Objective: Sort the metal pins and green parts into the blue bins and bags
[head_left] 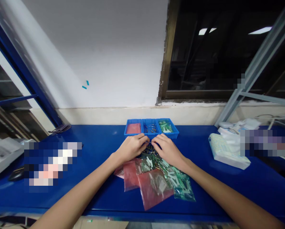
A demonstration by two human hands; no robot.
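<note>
My left hand (132, 147) and my right hand (168, 150) meet over a pile in the middle of the blue table, fingers pinched. A thin, light-coloured metal piece (149, 142) spans the gap between their fingertips. Beneath lie loose metal pins or screws (150, 150), partly covered by my hands. Nearer to me are red plastic bags (150, 187), a small clear bag (147, 163) of metal parts, and green bags (184, 187) holding pale strips. Just beyond my fingers stands a blue three-part tray (142, 135): red bags left, metal pieces in the middle, green bags right.
A pack of tissues (228, 152) lies on the right of the blue table (104, 187), beside white packaging (249, 125). At the left are a dark mouse-like object (17, 173) and white bags (3, 152). Metal frame posts rise at both sides before the wall.
</note>
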